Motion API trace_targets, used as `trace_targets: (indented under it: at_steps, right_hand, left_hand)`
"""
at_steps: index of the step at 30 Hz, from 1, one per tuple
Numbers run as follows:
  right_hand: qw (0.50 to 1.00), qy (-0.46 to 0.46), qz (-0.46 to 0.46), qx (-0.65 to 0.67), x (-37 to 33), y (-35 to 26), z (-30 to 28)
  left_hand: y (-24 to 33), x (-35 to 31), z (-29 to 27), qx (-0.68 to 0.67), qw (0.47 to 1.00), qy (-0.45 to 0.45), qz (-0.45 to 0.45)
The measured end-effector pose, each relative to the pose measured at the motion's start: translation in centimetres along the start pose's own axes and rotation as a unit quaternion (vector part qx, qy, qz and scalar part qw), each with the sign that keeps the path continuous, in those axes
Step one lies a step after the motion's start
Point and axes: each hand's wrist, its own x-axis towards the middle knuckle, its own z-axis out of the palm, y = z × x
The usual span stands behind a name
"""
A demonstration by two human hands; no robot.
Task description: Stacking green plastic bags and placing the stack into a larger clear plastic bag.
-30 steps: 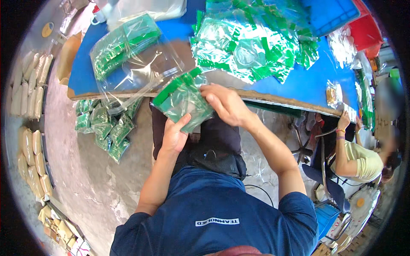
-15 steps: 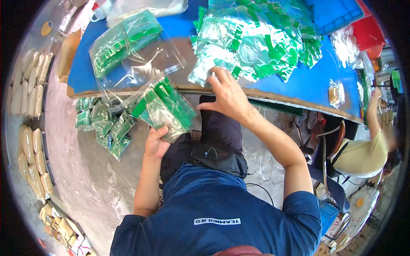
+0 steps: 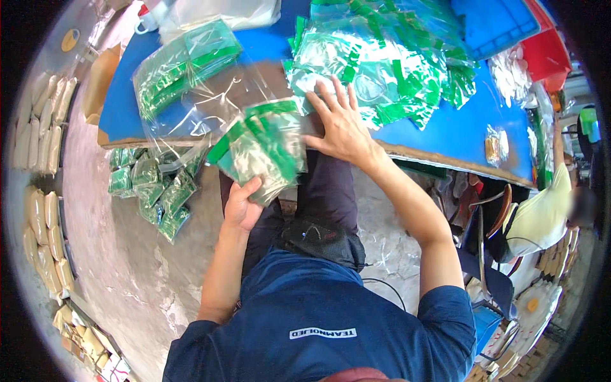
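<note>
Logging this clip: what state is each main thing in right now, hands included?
Left hand, closed on packets
Held packets, fanned out
Right hand, open, fingers spread; contact with the loose pile unclear
Loose pile, spread out, overlapping
Clear bag, slack, overhanging the table edge
Floor packets, heaped

Most fingers of the left grip point(image 3: 242, 208) are hidden behind the held packets point(image 3: 264, 143), which are blurred. The packet pile point(image 3: 382, 70) and blue crate point(image 3: 493, 25) are cut off by the upper edge. The small pouch's point(image 3: 492, 146) contents cannot be made out.
</note>
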Motion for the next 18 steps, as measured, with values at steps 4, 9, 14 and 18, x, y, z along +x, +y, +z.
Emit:
trace_targets:
  at_steps: [4, 9, 14, 18]
  right_hand:
    - [0.995, -0.006, -0.075, 0.067, -2.1, -1.0, 0.3]
    - [0.975, -0.029, -0.087, 0.203, -2.6, -2.2, -0.1]
    - [0.910, -0.040, -0.098, 0.402, -2.0, -2.5, -1.0]
    - [0.969, 0.092, -0.005, 0.230, 0.9, -0.3, -0.2]
  left_hand:
    - [-0.1, -1.3, -0.1, -0.061, 0.998, -0.027, 0.008]
    - [-1.0, -0.2, 0.4, -0.097, 0.995, -0.028, 0.021]
    - [-1.1, 0.7, 2.2, -0.068, 0.998, 0.005, 0.010]
    - [-1.1, 0.7, 1.8, -0.048, 0.999, -0.020, 0.014]
